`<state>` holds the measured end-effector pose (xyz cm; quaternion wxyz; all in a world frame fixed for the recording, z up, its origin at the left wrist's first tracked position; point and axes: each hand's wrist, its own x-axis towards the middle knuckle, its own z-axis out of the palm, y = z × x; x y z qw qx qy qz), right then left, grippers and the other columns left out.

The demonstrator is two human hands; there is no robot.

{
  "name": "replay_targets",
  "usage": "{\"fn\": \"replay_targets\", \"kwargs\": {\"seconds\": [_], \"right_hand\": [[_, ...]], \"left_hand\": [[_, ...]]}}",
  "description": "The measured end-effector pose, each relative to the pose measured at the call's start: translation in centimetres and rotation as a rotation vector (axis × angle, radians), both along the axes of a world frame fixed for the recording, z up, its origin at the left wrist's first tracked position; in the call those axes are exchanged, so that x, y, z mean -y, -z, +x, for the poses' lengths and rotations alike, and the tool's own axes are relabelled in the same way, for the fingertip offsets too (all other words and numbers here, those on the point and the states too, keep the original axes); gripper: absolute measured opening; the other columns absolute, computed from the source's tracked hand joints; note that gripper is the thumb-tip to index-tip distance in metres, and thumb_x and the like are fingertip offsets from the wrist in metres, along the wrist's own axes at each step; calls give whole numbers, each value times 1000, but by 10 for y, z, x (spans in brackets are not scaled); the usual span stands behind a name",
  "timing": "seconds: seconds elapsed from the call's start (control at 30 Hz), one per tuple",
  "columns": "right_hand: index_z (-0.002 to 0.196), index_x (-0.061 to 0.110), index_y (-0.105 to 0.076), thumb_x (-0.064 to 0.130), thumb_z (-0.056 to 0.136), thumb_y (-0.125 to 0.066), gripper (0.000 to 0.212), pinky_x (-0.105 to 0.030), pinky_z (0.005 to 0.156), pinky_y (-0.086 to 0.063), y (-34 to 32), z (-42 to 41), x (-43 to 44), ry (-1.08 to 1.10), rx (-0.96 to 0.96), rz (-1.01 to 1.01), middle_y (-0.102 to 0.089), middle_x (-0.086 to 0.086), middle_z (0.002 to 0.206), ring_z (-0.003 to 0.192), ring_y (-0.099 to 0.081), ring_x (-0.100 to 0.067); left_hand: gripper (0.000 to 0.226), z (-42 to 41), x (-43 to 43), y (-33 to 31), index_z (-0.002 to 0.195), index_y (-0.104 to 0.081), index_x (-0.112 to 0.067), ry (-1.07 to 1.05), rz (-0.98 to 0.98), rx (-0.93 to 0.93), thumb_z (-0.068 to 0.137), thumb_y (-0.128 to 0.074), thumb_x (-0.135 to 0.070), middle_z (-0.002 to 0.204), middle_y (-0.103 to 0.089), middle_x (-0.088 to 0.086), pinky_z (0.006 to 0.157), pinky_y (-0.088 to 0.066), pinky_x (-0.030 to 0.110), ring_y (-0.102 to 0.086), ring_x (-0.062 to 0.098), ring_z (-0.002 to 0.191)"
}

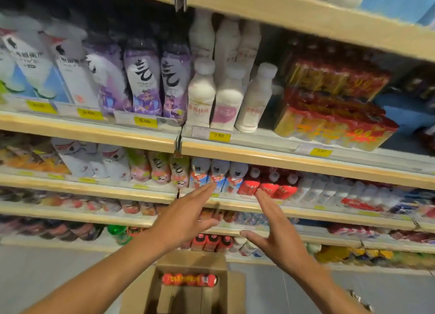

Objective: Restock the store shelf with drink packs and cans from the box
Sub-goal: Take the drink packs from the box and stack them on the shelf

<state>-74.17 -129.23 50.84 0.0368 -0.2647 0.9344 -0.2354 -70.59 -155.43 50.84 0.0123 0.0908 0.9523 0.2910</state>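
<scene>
Box (137, 295) stands open on the floor (47, 278) under my forearms, just before the shelf (282, 159), with one red pack (189, 280) lying at its far end. My left hand (186, 221) and right hand (275, 238) are raised side by side and apart, fingers straight and spread, holding nothing. Left fingertips lie over the blue-labelled bottles (220, 177) and right fingertips over the red-labelled bottles (270, 186), contact not determinable; red-gold packs (334, 115) sit stacked one tier up, right of the white bottles (226, 101).
</scene>
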Motion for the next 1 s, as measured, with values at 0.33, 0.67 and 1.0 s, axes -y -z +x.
{"fn": "replay_targets", "kwargs": {"seconds": [0.33, 0.67, 1.0], "right_hand": [[159, 29, -7, 67, 86, -55, 95, -11, 115, -1, 237, 7, 3, -111, 318, 119, 4, 20, 160, 146, 6, 4], [156, 39, -3, 57, 87, -62, 92, -31, 116, -27, 508, 28, 10, -57, 695, 271, -22, 10, 163, 146, -28, -17], [148, 12, -32, 41, 90, -67, 73, -33, 106, -40, 734, 18, 4, 271, 852, 505, -47, -11, 146, 133, -46, -28]], "left_hand": [[90, 35, 25, 256, 157, -14, -28, -172, -120, 371, 86, -63, -55, 161, -28, -5, 108, -38, 27, -35, 13, 143], [82, 64, 17, 547, 149, -29, -18, -230, -201, 724, 83, -70, -46, 145, -48, 5, 97, -43, 30, -52, 23, 127], [67, 61, 29, 753, 137, -37, -5, -499, -205, 886, 87, -69, -35, 137, -50, 15, 102, -40, 34, -50, 29, 127]]}}
